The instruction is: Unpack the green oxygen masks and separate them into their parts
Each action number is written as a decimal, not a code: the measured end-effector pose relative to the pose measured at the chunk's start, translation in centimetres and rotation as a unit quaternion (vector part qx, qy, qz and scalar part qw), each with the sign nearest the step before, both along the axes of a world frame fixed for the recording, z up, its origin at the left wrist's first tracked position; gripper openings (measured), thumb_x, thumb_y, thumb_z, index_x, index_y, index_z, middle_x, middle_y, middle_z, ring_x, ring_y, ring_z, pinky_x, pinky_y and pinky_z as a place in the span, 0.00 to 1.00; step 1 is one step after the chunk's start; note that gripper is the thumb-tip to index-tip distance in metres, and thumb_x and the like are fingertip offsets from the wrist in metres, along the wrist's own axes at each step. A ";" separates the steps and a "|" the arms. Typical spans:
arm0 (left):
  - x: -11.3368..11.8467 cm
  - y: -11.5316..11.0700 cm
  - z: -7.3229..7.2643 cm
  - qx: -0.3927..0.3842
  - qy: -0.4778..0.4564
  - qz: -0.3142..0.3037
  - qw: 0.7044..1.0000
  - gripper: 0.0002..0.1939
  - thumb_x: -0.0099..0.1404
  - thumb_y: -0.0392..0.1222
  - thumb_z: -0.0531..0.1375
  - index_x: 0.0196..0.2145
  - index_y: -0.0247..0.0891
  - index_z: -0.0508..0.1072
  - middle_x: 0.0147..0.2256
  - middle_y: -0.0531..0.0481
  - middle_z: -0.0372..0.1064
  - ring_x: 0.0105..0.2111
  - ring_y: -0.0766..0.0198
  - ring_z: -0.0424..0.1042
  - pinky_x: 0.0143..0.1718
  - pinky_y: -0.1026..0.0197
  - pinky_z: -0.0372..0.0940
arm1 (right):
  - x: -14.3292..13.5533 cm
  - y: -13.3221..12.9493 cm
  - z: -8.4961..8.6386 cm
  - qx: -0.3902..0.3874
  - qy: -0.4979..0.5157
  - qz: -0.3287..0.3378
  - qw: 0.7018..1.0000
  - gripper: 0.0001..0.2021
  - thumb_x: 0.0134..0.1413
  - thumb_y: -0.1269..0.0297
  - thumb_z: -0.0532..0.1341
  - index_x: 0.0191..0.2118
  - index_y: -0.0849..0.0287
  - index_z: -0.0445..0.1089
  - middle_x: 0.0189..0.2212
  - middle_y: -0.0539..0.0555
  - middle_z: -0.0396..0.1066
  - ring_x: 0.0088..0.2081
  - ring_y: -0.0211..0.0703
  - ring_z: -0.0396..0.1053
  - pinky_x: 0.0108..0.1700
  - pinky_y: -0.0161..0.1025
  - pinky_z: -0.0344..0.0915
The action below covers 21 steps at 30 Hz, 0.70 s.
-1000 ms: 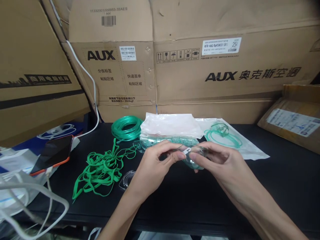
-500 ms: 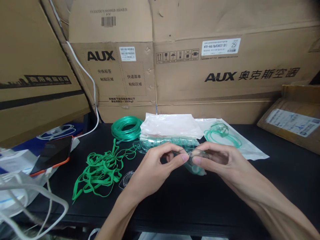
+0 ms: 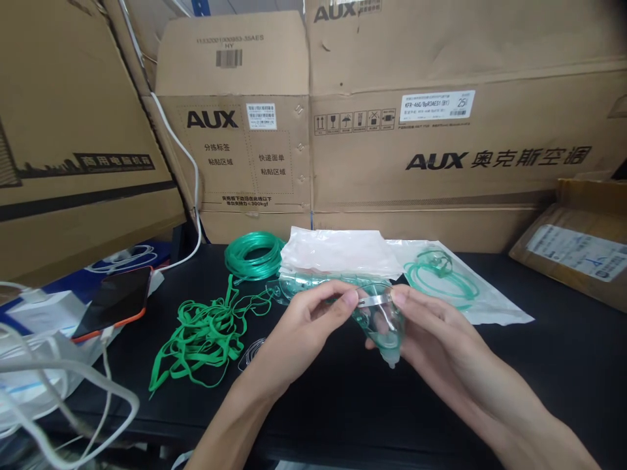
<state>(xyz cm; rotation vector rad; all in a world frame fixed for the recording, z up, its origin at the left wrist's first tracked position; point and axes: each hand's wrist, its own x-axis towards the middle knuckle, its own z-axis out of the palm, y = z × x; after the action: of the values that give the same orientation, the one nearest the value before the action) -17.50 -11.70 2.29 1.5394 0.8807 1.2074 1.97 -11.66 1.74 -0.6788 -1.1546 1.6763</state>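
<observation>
While the left hand (image 3: 306, 329) grips one side of a clear mask (image 3: 386, 337) in the head view, the right hand (image 3: 448, 329) grasps the other, a metal strip (image 3: 376, 300) between their thumbs; the mask is held over the black counter (image 3: 343, 411), nozzle (image 3: 391, 358) downward.

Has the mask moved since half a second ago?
Yes: the mask has tipped, its tip now farther below the white stack in the picture.

“AUX” on cardboard (image 3: 362, 186), “25” on label (image 3: 437, 106)
</observation>
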 end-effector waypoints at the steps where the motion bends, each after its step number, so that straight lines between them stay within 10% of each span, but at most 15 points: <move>1: 0.0 0.0 0.0 -0.007 -0.007 -0.008 1.000 0.15 0.75 0.51 0.60 0.41 0.38 0.79 0.40 0.48 0.74 0.45 0.58 0.71 0.48 0.61 0.63 | -0.2 -0.1 0.0 -0.004 0.007 -0.008 1.000 0.09 0.65 0.54 0.68 0.38 0.54 0.80 0.38 0.53 0.71 0.42 0.47 0.69 0.48 0.45 0.73; 21: 0.4 0.0 -0.5 -0.078 -0.104 -0.057 0.990 0.12 0.74 0.46 0.62 0.34 0.37 0.75 0.34 0.51 0.69 0.36 0.63 0.65 0.38 0.64 0.63 | -1.7 -0.4 -0.5 -0.026 0.078 0.027 0.996 0.11 0.66 0.55 0.67 0.34 0.54 0.81 0.34 0.51 0.71 0.39 0.44 0.67 0.49 0.44 0.70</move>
<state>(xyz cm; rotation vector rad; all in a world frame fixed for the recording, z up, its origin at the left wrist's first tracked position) -17.13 -11.75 1.79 1.2952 0.7226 1.1639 0.26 -12.07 1.20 -0.5420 -1.0306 1.7774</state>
